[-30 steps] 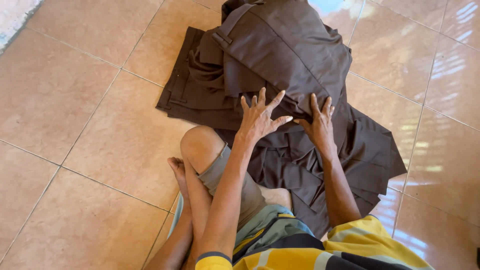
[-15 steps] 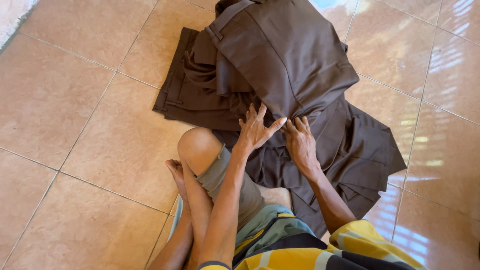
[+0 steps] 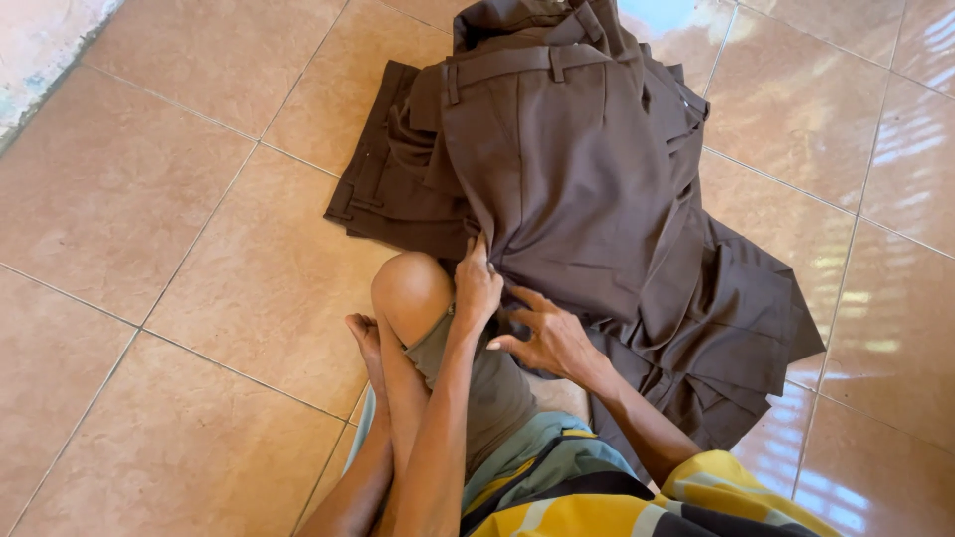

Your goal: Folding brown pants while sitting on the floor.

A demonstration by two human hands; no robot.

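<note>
A pile of dark brown trousers (image 3: 572,169) lies on the tiled floor in front of me, the top pair spread with its waistband and belt loops toward the far side. My left hand (image 3: 477,286) grips the near edge of the top pair just beyond my bent knee (image 3: 410,288). My right hand (image 3: 547,333) rests with fingers spread at the lower edge of the same cloth, its fingertips touching or tucked under the fabric.
I sit on a floor of glossy tan tiles (image 3: 199,249) with my legs folded; my foot (image 3: 366,333) lies by the knee. More brown garments (image 3: 736,328) spread out to the right. A pale strip (image 3: 40,60) runs along the far left corner.
Both hands slid back toward my knee, from lying flat on top of the pile to the near edge of the top trousers. The left hand has closed on the cloth.
</note>
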